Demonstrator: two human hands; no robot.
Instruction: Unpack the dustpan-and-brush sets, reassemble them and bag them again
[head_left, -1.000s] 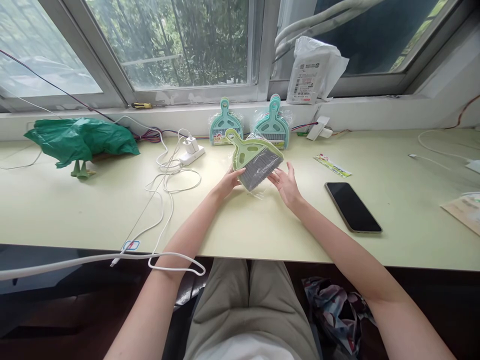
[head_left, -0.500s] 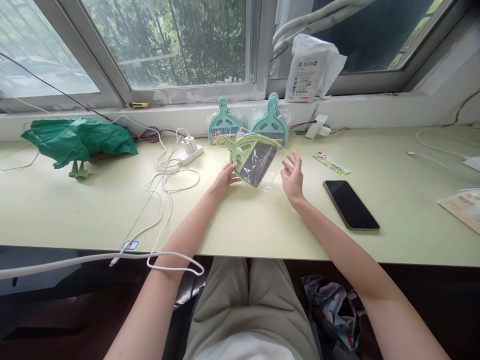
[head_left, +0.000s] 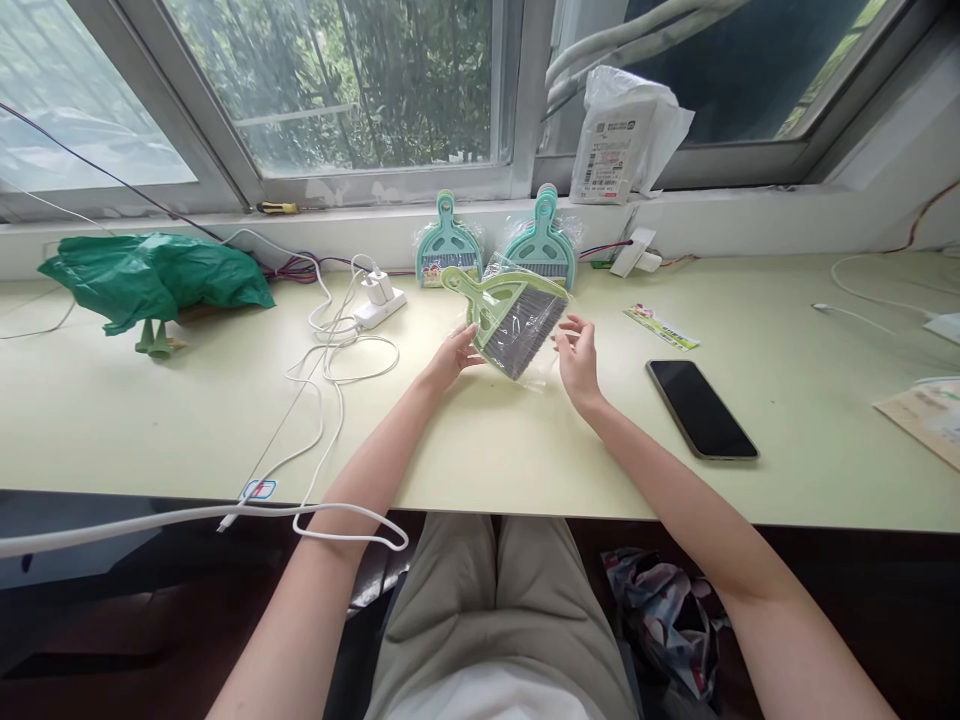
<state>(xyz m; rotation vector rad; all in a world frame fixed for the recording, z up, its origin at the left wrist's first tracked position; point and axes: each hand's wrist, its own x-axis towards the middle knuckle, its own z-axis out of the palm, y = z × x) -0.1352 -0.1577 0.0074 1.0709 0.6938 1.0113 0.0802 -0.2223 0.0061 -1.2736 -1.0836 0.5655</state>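
A green dustpan-and-brush set [head_left: 495, 312] in clear plastic wrap is held tilted above the table, its grey bristles facing me. My left hand [head_left: 454, 355] grips its lower left edge, thumb in front and the other fingers partly behind it. Beside the set's right edge is my right hand [head_left: 578, 358], fingers bent and apart; whether its fingertips touch the loose wrap I cannot tell. Behind, wrapped teal dustpan sets [head_left: 448, 240] lean on the wall, with a second stack [head_left: 541, 240] to their right. A printed label card [head_left: 660, 327] lies on the table to the right.
A black phone [head_left: 703, 410] lies right of my right arm. White cables [head_left: 328, 365] and a power strip [head_left: 380, 312] are on the left, beyond them a green plastic bag [head_left: 157, 280]. A white parcel [head_left: 615, 140] stands on the window sill; one cable crosses my left forearm.
The wrapped set has shifted slightly to the right with my left hand. My right hand has come down and left to its right edge, its fingers more bent.
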